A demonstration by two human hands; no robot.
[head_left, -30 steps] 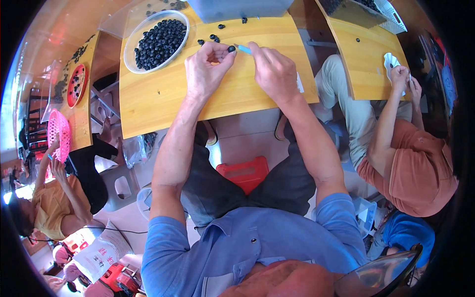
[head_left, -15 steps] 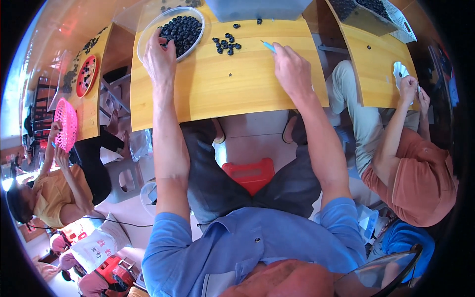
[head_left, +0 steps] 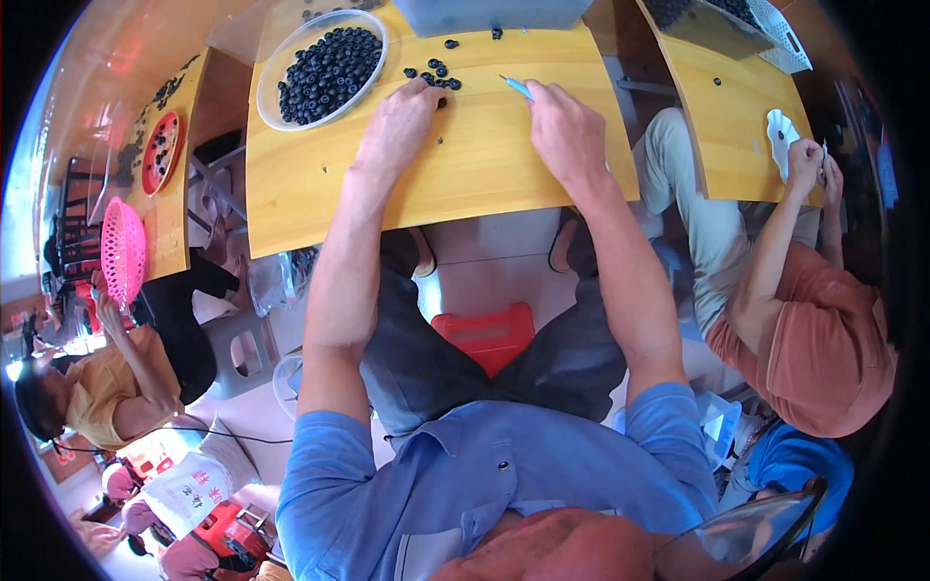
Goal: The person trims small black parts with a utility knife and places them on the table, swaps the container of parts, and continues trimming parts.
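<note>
My left hand (head_left: 399, 121) is closed just in front of a small group of dark round berries (head_left: 441, 70), which look like blueberries, on the yellow wooden table (head_left: 504, 174). A dark berry (head_left: 442, 103) shows at its fingertips, partly hidden by them. To its left, a clear round plastic bowl (head_left: 269, 114) holds many of the same berries (head_left: 334, 73). In my right hand (head_left: 567, 131) is a slim pen-like tool (head_left: 517, 87) with a light blue handle. Its thin dark tip points left toward the group, apart from it.
A translucent bin (head_left: 494, 15) stands at the far edge, with two loose berries before it. On the right, a co-worker's hands (head_left: 809, 169) work beside a white scalloped dish (head_left: 778, 136). At left, another person is by a pink basket (head_left: 123, 254) and a red plate (head_left: 163, 153).
My left hand has left the bowl and moved right to the small group of berries. My right hand still holds the tool in nearly the same place. The view has shifted slightly.
</note>
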